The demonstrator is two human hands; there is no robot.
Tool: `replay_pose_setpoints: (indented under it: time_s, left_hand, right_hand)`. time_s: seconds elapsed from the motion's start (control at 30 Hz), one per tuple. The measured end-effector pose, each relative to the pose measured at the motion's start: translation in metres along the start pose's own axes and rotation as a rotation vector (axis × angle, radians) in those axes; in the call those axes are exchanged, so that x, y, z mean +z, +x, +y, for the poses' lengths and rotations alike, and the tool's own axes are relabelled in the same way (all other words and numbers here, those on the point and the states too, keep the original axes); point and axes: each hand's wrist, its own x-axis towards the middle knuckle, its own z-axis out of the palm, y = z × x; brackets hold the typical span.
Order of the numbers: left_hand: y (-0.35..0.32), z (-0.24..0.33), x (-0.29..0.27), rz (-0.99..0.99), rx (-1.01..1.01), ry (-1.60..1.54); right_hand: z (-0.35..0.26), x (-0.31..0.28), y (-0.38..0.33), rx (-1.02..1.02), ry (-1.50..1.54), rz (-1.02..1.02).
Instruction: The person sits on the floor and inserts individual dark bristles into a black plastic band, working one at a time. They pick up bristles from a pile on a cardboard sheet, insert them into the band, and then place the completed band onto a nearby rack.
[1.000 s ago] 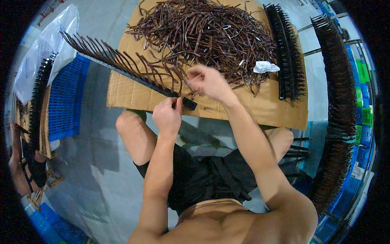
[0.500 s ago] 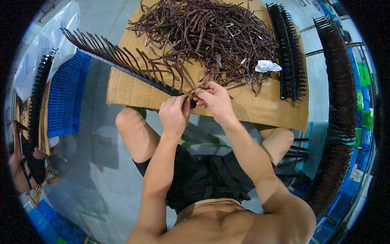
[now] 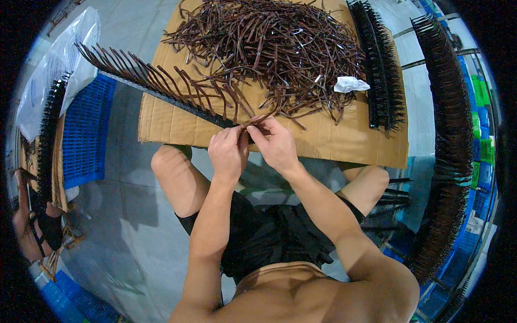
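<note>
Cool, bluish-white light is falling evenly from overhead, leaving the scene moderately bright. The cardboard sheet at the top centre is catching the most light and showing a warm tan, without glare. Soft, diffuse shadows are lying on the grey floor below and to the left of the cardboard, beneath the person's legs. The middle of the view is staying sharp; the hands at the cardboard's near edge are showing clear detail, with no motion blur. Away from the cardboard, toward the rim, straight lines are bowing strongly and detail is smearing and darkening. A black circular border is cutting off all four corners.
</note>
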Motion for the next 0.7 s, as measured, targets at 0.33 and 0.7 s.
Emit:
replay_pose_setpoints:
  time_s: [0.33, 0.7]
  left_hand:
    - [-0.006, 0.002, -0.008, -0.069, -0.180, 0.066]
    - [-0.008, 0.018, -0.007, -0.159, -0.149, -0.052]
  right_hand:
    - [-0.024, -0.008, 0.103, -0.270, -0.501, -0.456]
    - [-0.021, 0.057, 0.145, -0.110, -0.972, -0.240]
